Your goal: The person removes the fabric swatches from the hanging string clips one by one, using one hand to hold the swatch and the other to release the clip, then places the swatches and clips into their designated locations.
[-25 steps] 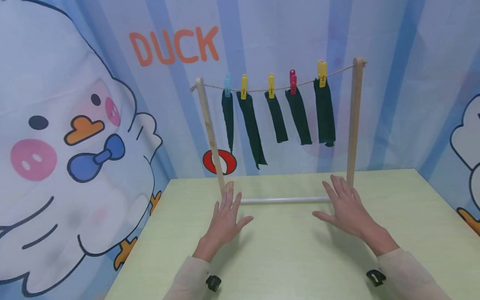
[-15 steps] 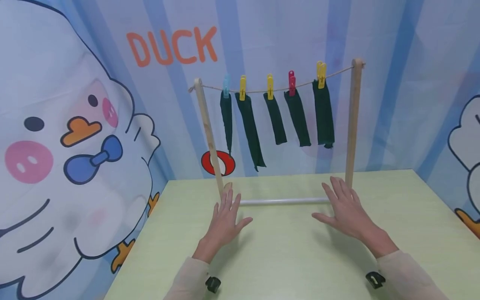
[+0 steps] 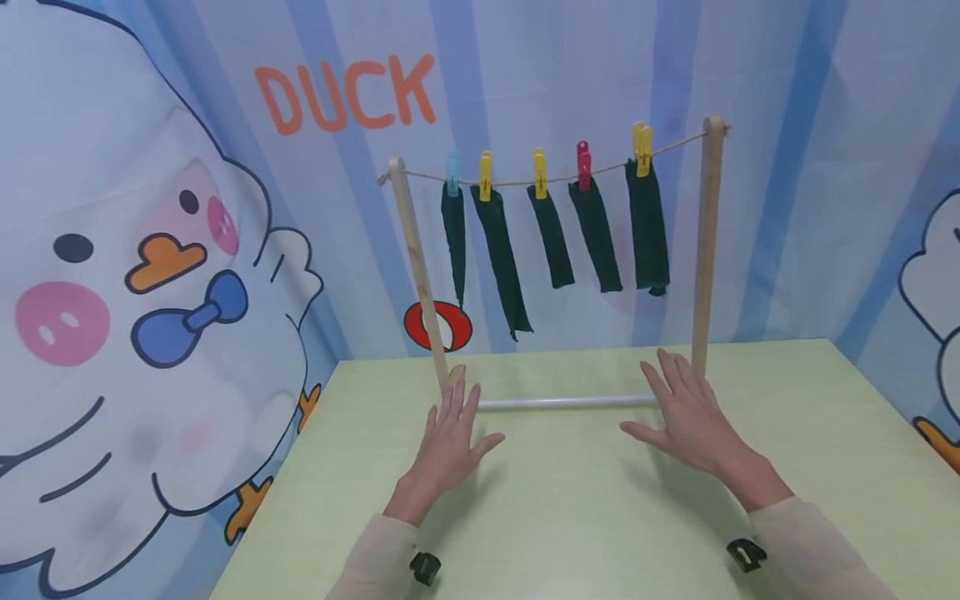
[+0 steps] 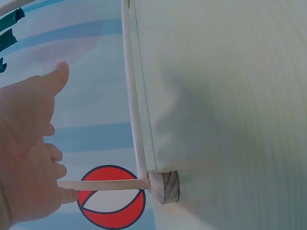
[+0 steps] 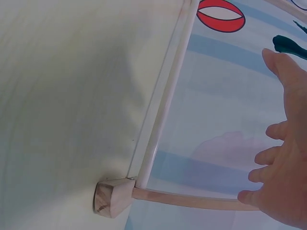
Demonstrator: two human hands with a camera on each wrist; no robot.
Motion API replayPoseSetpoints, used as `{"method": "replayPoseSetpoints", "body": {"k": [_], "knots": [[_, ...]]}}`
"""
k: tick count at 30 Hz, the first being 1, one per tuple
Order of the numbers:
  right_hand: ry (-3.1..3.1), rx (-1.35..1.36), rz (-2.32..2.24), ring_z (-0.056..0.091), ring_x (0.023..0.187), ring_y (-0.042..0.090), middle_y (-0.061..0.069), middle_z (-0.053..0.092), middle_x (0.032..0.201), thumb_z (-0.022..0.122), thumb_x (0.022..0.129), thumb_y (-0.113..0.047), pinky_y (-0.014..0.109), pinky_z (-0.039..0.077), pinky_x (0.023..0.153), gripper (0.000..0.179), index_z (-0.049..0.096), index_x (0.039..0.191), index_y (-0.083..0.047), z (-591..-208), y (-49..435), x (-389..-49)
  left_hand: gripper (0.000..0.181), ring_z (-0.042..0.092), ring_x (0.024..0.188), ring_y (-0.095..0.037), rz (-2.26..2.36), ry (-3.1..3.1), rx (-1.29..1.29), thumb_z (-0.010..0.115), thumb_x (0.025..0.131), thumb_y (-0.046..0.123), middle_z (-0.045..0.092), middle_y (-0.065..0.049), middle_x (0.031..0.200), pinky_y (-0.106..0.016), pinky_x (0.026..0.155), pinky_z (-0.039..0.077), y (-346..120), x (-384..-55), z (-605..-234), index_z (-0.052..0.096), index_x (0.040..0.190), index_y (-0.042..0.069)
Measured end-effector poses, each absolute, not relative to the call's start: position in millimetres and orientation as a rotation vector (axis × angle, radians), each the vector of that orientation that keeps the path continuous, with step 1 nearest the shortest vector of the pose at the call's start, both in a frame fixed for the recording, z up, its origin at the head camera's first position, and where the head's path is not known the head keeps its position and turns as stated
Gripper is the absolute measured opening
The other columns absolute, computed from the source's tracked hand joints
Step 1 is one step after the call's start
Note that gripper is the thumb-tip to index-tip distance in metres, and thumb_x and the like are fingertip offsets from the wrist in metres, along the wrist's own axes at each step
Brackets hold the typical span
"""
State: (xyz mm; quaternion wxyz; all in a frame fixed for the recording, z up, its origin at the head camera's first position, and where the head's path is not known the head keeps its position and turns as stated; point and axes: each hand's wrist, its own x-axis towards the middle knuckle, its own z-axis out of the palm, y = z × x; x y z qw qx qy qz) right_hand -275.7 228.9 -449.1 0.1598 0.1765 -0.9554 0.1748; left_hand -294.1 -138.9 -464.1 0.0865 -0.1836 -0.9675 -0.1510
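My left hand [image 3: 444,446] hovers over the table with straight, spread fingers and holds nothing. It is nearest the left wooden post [image 3: 418,258] of a small clothesline rack. On the other side my right hand [image 3: 693,429] is held likewise near the right post [image 3: 707,250], its thumb out to the side. A thin string [image 3: 517,182] runs between the posts. Strips of dark green cloth [image 3: 504,262] hang from it, pinned by clothespins: one light blue [image 3: 452,173], one red [image 3: 584,168] and several yellow, such as the yellow clothespin [image 3: 642,150] at the right.
A white rod [image 3: 566,402] joins the posts low down. Wooden foot blocks, such as the left foot block [image 4: 164,186], stand on the pale table [image 3: 555,517]. Behind hangs a striped blue curtain [image 3: 600,50] with duck pictures.
My right hand has drifted very slightly to the left. The left hand stays almost where it was, and the head view has shifted a little. The rack and its cloths look unchanged.
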Motion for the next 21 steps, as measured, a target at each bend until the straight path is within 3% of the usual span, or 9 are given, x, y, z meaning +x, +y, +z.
{"method": "replayPoseSetpoints", "body": {"k": [5,12,21], "knots": [[-2.704,0.533,0.489,0.013,0.145,0.052,0.032,0.018,0.158,0.071,0.088,-0.053,0.072,0.014,0.110,0.095,0.031,0.151,0.006,-445.0,224.1,-278.8,0.090,0.005,0.153,-0.028,-0.465,-2.853,-0.543,0.061,0.095,0.054,-0.002,-0.007,0.168,-0.064,0.114,0.020,-139.9,-294.2,-461.5,0.016,0.161,0.013],[-2.680,0.579,0.496,0.013,0.145,0.053,0.032,0.017,0.159,0.071,0.087,-0.052,0.071,0.015,0.110,0.095,0.030,0.152,0.005,-431.6,212.2,-284.1,0.090,0.011,0.152,-0.031,-0.533,-2.829,-0.538,0.062,0.096,0.051,0.009,-0.010,0.167,-0.063,0.114,0.019,-143.6,-293.9,-453.9,0.015,0.161,0.011],[-2.664,0.563,0.475,0.013,0.147,0.048,0.027,0.013,0.162,0.070,0.089,-0.052,0.069,0.017,0.111,0.095,0.027,0.155,0.002,-404.7,197.7,-287.9,0.090,0.009,0.152,-0.029,-0.500,-2.807,-0.504,0.061,0.095,0.054,0.008,-0.010,0.167,-0.061,0.115,0.021,-147.5,-302.7,-442.0,0.015,0.161,0.012]]}}
